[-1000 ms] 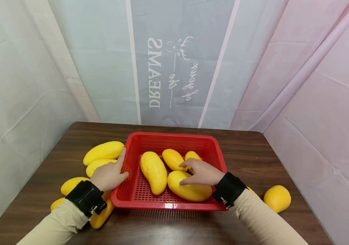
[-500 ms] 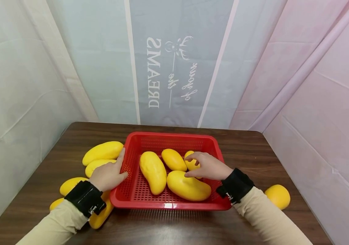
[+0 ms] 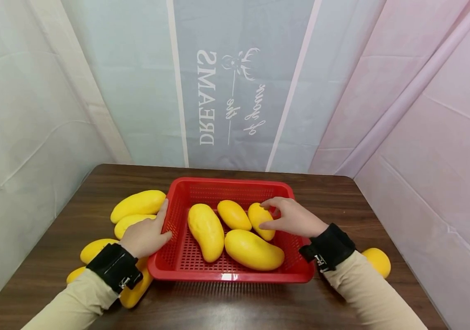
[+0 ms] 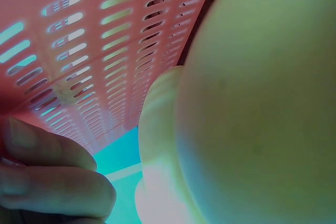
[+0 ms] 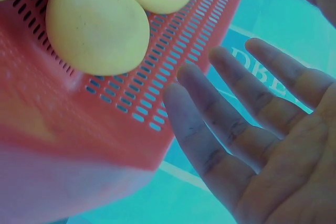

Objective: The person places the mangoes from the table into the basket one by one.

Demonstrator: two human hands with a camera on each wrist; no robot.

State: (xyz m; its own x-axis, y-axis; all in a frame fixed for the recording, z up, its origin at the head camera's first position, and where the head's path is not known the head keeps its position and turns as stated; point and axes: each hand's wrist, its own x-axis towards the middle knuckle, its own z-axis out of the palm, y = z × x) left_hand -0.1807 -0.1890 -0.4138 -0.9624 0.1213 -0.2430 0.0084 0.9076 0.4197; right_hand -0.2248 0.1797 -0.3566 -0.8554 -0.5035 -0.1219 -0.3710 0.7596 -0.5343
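The red plastic basket (image 3: 235,277) sits on the table with several yellow mangoes in it. My left hand (image 3: 144,236) grips its left rim, the thumb reaching over the edge; in the left wrist view the fingers (image 4: 58,192) lie beside the slotted wall. My right hand (image 3: 294,219) hovers over the right side of the basket near the small mango (image 3: 261,222). Its fingers (image 5: 226,114) are spread and hold nothing in the right wrist view. A long mango (image 3: 206,232) lies at the basket's left, a large one (image 3: 254,250) in front, another (image 3: 234,215) at the back.
Several mangoes lie left of the basket, one (image 3: 138,206) at the back and one (image 3: 136,288) by the left wrist. Another mango (image 3: 379,262) is partly behind the right sleeve. Curtains (image 3: 243,91) enclose the brown wooden table (image 3: 321,190).
My right hand has moved right, away from the large front mango to the small mango's right side. The small mango has shifted slightly. My left hand stays on the rim.
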